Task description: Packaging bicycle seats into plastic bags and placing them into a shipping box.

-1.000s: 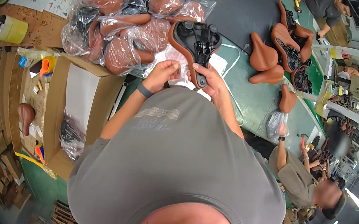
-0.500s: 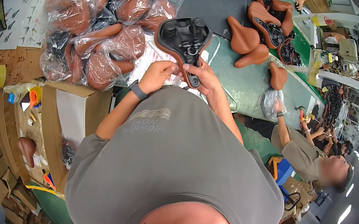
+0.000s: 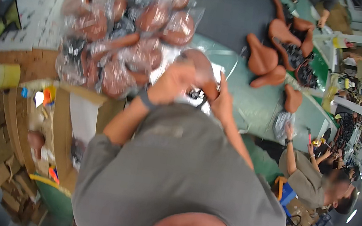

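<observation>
Brown saddle (image 3: 204, 65), in the head view, is above the green table (image 3: 260, 103), gripped by the right hand (image 3: 223, 102); the left hand (image 3: 173, 83) blurs across it, hold unclear. Bagged saddles (image 3: 152, 17) crowd the left, bare saddles (image 3: 261, 55) the right, near a co-worker (image 3: 305, 173).

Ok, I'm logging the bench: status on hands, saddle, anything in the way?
Right hand gripping brown saddle. Left hand blurred across it, grip unclear, hiding part. Bagged saddles piled close, ahead and left.

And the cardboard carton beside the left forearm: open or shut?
The carton is open: its inside shows, with a dark bundle in it, too blurred to identify.
</observation>
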The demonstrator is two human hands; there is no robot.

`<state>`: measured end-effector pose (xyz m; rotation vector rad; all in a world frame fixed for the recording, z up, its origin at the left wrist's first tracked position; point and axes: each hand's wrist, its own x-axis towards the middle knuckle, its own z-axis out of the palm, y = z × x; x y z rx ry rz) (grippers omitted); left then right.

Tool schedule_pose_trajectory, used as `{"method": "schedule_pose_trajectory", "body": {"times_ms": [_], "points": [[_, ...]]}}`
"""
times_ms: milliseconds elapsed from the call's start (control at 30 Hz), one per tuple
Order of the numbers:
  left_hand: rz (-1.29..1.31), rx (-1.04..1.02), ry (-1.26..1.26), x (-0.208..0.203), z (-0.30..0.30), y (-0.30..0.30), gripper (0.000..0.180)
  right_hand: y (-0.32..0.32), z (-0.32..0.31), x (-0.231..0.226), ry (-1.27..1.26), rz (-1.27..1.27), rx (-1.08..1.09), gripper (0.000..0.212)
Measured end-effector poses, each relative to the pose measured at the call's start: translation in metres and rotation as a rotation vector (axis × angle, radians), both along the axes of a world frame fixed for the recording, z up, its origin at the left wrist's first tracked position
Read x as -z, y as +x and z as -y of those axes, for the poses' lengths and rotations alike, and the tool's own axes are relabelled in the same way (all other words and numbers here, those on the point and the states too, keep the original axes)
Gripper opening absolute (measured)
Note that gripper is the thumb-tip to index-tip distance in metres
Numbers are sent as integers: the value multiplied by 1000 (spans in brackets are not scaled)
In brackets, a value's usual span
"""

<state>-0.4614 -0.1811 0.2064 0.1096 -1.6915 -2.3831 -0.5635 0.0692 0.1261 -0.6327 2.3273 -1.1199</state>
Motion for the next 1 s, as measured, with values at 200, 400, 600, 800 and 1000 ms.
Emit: {"method": "schedule_pose_trajectory", "body": {"times_ms": [200,400,600,800,1000], "points": [[435,105,3,66,21,-5,46,-55,43,-37,-368,891,316,90],[634,-299,15,117,79,-70,48,-147,18,13,-458,223,-134,87],[738,-1107,-209,196,244,-38,65,-266,-169,234,-9,-167,1238,96],[904,-979,-924,218,243,23,66,-308,-206,293,-71,-4,1138,125],[222,-723,-1393,192,48,-59,40,-235,-259,224,159,7,1041,125]]}}
